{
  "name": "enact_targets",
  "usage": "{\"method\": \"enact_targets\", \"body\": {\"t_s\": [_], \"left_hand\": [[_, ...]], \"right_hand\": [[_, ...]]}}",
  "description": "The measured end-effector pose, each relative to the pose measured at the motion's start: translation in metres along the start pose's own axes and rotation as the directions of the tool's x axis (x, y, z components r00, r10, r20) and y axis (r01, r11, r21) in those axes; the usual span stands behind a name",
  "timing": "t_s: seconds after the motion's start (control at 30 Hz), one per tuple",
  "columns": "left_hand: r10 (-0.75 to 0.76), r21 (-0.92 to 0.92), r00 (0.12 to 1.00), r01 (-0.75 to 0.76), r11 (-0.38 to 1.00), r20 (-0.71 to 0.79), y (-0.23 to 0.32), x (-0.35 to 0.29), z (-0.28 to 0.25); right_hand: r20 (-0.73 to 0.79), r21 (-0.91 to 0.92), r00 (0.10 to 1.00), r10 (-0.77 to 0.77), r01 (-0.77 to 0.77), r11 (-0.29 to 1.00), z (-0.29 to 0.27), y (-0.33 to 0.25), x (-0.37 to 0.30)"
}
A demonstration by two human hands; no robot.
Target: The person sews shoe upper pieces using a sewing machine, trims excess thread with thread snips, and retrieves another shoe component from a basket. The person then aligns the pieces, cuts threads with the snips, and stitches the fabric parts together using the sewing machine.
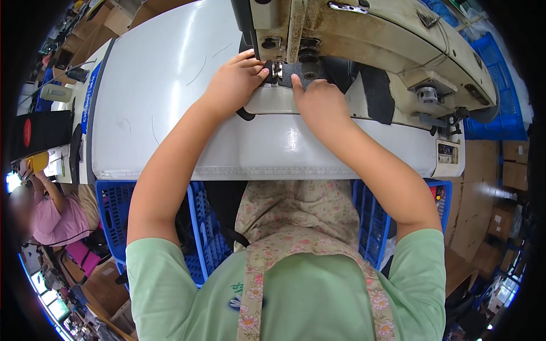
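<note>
A white industrial sewing machine (364,28), worn and stained, stands at the far side of the table. A small dark grey fabric piece (291,72) lies under its metal presser foot (277,69). My left hand (236,82) is left of the foot, its bent fingers pressed together at the dark fabric's edge. On the right, my right hand (323,102) grips the same fabric, thumb stretched along it and fingers curled under. Both hands partly hide the fabric. Another dark cloth strip (377,95) hangs over the machine bed farther right.
The white sewing table (170,125) has a ruler strip (273,171) along its near edge. Blue plastic baskets (207,227) stand below it, beside my lap. At far right is another blue crate (495,85) near cardboard boxes (515,165). A co-worker in a pink top (62,219) sits at far left.
</note>
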State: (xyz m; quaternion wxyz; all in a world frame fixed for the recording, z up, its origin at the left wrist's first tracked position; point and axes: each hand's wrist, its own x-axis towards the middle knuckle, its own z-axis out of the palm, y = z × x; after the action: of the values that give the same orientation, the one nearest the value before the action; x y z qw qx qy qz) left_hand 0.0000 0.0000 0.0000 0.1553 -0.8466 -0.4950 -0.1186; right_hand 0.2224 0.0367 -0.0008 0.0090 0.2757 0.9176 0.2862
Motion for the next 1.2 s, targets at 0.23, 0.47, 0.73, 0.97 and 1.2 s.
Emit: {"method": "enact_targets", "body": {"t_s": [0.23, 0.47, 0.73, 0.97, 1.2], "left_hand": [[-0.066, 0.068, 0.997, 0.063, 0.996, 0.042, 0.001, 0.006, 0.002], [-0.104, 0.057, 0.993, 0.108, 0.993, -0.058, -0.001, 0.01, 0.005], [-0.117, 0.071, 0.988, 0.124, 0.99, -0.1, 0.003, 0.011, 0.009], [-0.132, 0.138, 0.983, 0.149, 0.979, -0.126, 0.008, 0.012, 0.01], [-0.134, 0.13, 0.983, 0.15, 0.98, -0.126, 0.009, 0.008, 0.011]], "right_hand": [[0.014, 0.085, 0.999, 0.045, -0.046, 0.995, 0.009, 0.001, 0.007], [-0.15, 0.117, 0.986, 0.079, -0.061, 0.991, 0.024, 0.004, 0.016], [-0.243, 0.226, 0.959, 0.142, -0.086, 0.97, 0.033, 0.004, 0.019], [-0.342, 0.365, 0.899, 0.274, -0.141, 0.92, 0.034, -0.001, 0.017], [0.241, 0.45, 0.966, 0.09, -0.194, 0.872, -0.001, 0.012, 0.023]]}}
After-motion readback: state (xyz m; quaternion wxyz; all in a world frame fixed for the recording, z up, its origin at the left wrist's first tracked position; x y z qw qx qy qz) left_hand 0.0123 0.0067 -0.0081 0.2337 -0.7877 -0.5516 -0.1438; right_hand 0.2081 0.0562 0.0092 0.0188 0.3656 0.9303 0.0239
